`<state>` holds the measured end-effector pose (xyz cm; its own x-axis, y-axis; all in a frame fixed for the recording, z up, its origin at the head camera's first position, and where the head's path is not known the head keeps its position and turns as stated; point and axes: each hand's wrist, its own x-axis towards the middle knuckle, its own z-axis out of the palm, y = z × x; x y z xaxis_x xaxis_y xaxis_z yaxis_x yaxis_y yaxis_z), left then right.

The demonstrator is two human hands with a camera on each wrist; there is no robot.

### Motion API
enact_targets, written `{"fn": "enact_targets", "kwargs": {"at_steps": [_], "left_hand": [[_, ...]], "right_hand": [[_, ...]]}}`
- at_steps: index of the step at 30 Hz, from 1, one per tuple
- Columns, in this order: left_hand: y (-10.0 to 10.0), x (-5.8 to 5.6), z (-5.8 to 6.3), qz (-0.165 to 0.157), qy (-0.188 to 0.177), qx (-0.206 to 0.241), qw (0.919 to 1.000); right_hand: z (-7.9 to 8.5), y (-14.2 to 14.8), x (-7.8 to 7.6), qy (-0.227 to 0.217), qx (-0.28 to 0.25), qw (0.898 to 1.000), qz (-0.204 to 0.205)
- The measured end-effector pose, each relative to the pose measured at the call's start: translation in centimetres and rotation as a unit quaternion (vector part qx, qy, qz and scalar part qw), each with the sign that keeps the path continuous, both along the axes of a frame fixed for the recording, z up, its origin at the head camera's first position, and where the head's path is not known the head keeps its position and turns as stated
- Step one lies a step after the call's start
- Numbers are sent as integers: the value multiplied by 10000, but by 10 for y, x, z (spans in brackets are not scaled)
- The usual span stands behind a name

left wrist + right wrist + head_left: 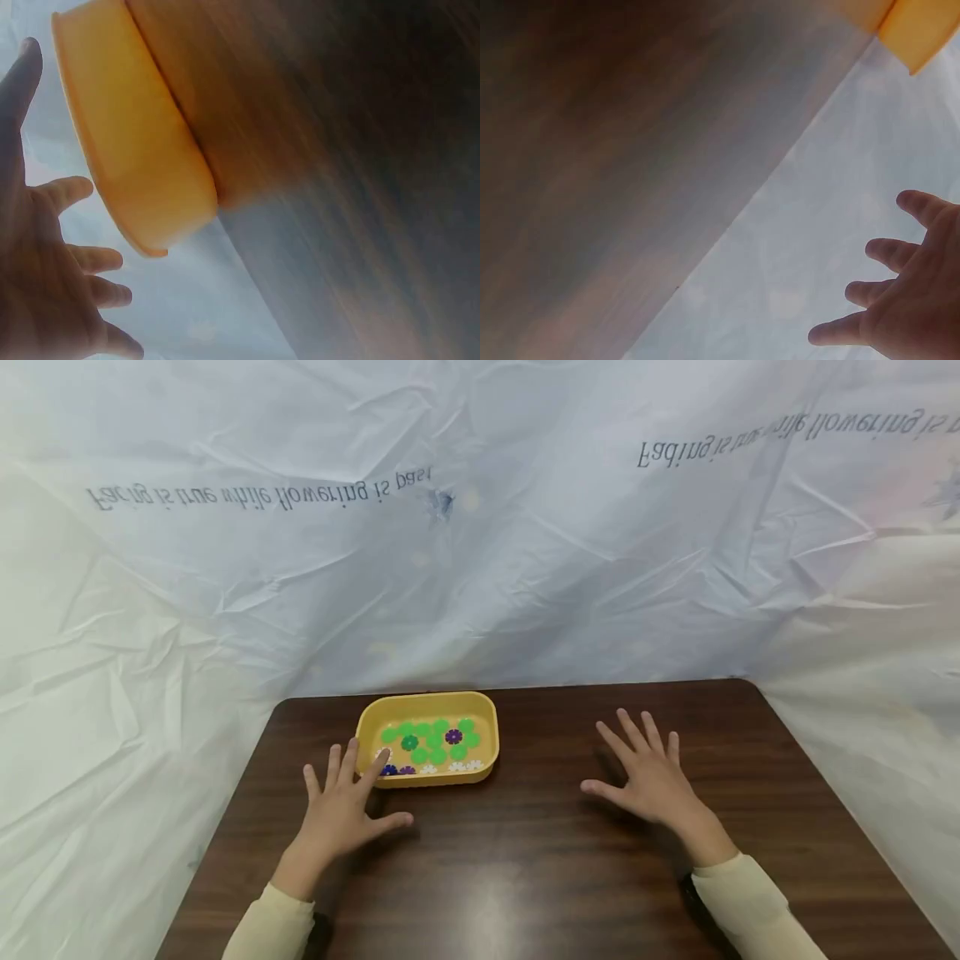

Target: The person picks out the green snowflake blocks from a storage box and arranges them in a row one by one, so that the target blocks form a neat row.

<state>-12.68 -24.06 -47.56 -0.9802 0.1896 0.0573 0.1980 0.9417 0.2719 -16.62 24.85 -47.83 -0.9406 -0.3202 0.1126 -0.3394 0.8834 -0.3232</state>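
A yellow tray [429, 782] stands on the table toward the back, left of the middle. Inside lie several flower-shaped plastic pieces: bright green ones [437, 756], white ones along the near side, a dark green one [408, 742], a purple one [453, 737] and a blue one [388, 770]. My left hand [339, 814] is spread out at the tray's near left corner, its index finger overlapping the rim in the head view. Spread likewise, my right hand [654, 781] is over the right part of the table, away from the tray. Neither hand holds anything.
The dark brown wooden table [525, 860] has rounded far corners. A pale, wrinkled sheet [480, 543] with printed lettering hangs right behind the table and along both sides.
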Motion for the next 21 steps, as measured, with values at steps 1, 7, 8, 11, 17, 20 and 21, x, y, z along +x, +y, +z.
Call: {"fn": "enact_targets", "kwargs": {"at_steps": [1,7,8,11,17,20,21], "left_hand": [[-1,0,0,0,-11,65,10000],[-7,-3,-4,150,-191,769,9967],[-7,-4,-5,195,-219,958,9950],[-1,-10,-9,319,-267,1491,9879],[8,-20,-12,601,-128,2208,9734],[7,-25,-15,719,-58,2537,9646],[6,-26,-17,741,-55,2658,9612]], "right_hand": [[0,-2,-1,-9,-5,10000,3],[2,-26,-10,-88,-298,9994,175],[3,-31,-11,-92,-377,9990,204],[8,-45,-17,-57,-603,9979,248],[13,-78,-30,-44,-950,9945,429],[15,-92,-35,-59,-949,9940,533],[17,-97,-37,-65,-953,9938,577]]}}
